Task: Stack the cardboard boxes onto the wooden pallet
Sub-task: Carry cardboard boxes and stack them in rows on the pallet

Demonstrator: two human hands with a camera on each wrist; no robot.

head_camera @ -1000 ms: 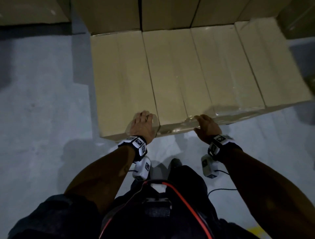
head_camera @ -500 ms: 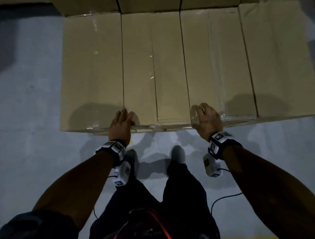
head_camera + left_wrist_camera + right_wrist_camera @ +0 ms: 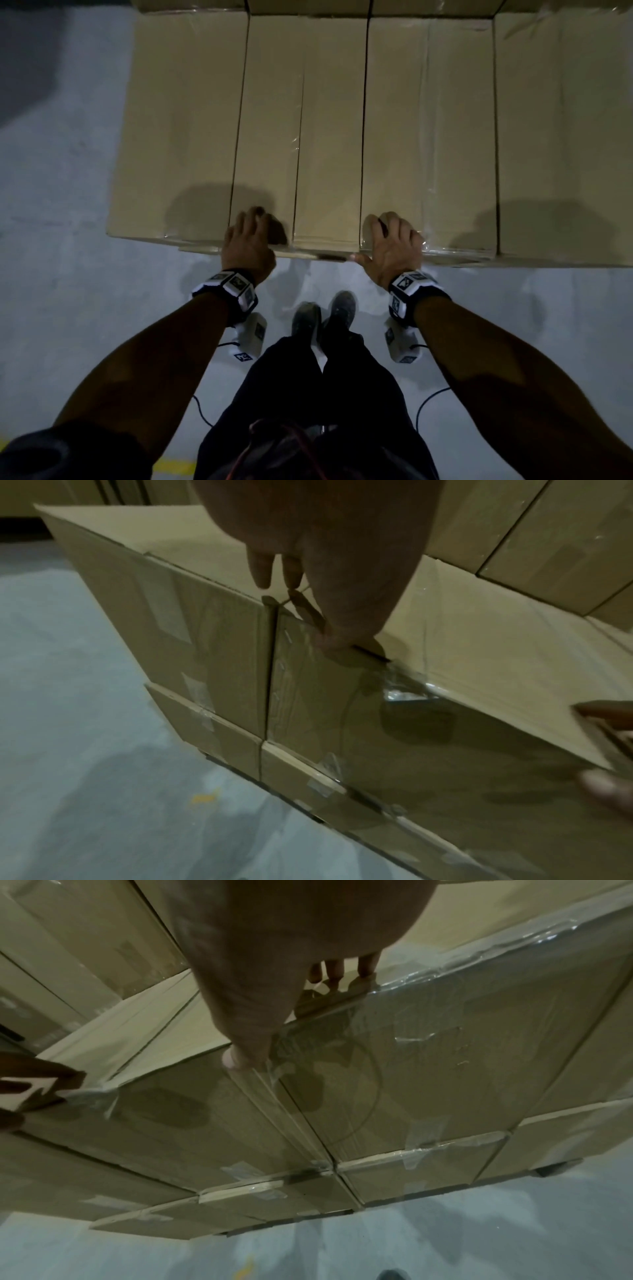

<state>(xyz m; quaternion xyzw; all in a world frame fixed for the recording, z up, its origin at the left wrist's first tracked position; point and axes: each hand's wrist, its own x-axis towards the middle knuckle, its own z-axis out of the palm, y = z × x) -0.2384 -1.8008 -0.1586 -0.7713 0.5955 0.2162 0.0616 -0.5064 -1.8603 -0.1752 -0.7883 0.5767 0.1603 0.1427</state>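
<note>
my left hand (image 3: 249, 240) gripped the near top edge of the second cardboard box (image 3: 329, 137) in the stack's top row, thumb on its front. my right hand (image 3: 394, 246) curled over the neighbouring box (image 3: 455, 137) at its near left corner, thumb at the seam.

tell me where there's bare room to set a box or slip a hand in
Bare: tops of the boxes beyond the left hand and right hand; grey floor left of them. Crowded: tight seams between boxes; shoes crowd the near edge.
</note>
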